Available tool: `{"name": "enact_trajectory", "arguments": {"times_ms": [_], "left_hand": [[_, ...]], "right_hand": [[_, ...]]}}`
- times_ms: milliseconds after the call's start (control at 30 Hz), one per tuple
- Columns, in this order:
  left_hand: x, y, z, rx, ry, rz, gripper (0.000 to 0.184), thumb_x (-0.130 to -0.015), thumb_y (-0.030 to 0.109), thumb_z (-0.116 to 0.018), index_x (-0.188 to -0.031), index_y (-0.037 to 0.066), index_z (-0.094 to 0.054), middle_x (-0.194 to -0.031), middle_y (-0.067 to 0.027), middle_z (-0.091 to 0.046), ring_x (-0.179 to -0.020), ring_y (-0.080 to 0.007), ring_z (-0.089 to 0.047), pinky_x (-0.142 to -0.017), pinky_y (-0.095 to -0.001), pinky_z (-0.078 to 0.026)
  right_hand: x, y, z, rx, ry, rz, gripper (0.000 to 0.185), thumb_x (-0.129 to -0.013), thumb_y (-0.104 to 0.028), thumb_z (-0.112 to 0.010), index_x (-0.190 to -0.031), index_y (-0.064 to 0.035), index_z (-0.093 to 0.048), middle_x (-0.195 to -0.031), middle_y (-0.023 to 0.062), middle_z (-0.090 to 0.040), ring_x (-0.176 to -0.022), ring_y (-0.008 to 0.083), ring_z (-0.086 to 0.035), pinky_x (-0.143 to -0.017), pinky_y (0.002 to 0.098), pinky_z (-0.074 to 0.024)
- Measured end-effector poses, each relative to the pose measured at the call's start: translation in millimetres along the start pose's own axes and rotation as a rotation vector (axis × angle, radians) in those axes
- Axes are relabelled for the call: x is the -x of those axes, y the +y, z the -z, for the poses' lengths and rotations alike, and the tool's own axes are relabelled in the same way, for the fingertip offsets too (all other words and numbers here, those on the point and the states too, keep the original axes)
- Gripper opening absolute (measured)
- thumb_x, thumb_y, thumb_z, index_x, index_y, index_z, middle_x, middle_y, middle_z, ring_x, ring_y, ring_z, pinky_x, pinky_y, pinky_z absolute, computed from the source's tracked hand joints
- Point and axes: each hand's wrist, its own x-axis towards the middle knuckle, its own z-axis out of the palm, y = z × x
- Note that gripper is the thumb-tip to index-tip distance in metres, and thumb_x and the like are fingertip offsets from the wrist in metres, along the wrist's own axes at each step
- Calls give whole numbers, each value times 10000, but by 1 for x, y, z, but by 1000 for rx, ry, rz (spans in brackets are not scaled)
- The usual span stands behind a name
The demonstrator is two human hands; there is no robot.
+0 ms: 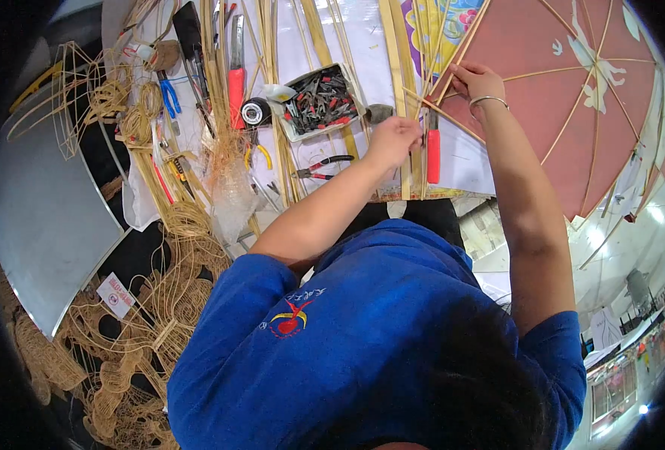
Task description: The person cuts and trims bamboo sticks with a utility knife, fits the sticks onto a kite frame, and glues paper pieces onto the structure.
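My right hand, with a bangle at the wrist, pinches a thin bamboo strip at the corner of a bamboo frame. That frame borders a pink panel crossed by thin ribs. Lower and to the left, my left hand has its fingers closed; what they hold, if anything, is too small to make out. Just right of these fingers lies a red-handled knife on the table. A dark grey block is above the left hand.
Left of my hands sits a white tray of small black and red clips. Around it are long bamboo strips, pliers, another red-handled knife and a black round container. Woven wicker pieces pile up at the lower left.
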Motion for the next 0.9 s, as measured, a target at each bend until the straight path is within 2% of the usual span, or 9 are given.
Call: {"name": "enact_trajectory", "arguments": {"times_ms": [133,200,433,700,800,900], "left_hand": [[-22,-15,-2,154,71,-87,157,-915,130,-580,-974,-15,-595,-860,-61,-637,-748,-120,-597,-679,-229,-492],[-20,-3,-9,217,111,-66,178,-915,157,-590,-972,-12,-596,-856,-63,-634,-751,-128,-603,-684,-231,-497],[-24,18,-27,282,251,-14,230,-914,220,-608,-960,-5,-600,-844,-68,-626,-734,-144,-620,-650,-241,-520],[-34,13,-27,302,275,-18,177,-928,167,-579,-941,-8,-602,-821,-69,-624,-711,-140,-619,-633,-241,-523],[-38,11,-28,276,296,-12,170,-933,157,-567,-918,-7,-610,-793,-69,-624,-698,-136,-613,-620,-236,-513],[-42,2,-25,258,275,-57,181,-940,154,-546,-881,-1,-620,-756,-64,-621,-671,-126,-598,-590,-230,-490]], "right_hand": [[-7,3,-4,114,-11,15,218,-781,-49,-739,-941,65,-644,-759,62,-643,-602,98,-592,-506,185,-481],[-5,-2,-9,187,-20,18,240,-795,-54,-729,-979,63,-628,-786,65,-647,-641,102,-617,-547,179,-511],[-10,1,-11,266,5,0,201,-784,-52,-739,-921,44,-627,-777,68,-651,-604,96,-609,-522,170,-493],[-2,-4,-14,247,5,0,188,-782,-56,-740,-902,32,-625,-759,59,-650,-591,81,-602,-515,166,-490],[-8,1,-12,211,11,-24,208,-736,-50,-777,-872,42,-649,-730,81,-655,-577,121,-616,-485,202,-503],[-11,5,-10,294,15,17,246,-746,-145,-781,-867,33,-662,-738,92,-671,-590,143,-639,-494,247,-517]]}}
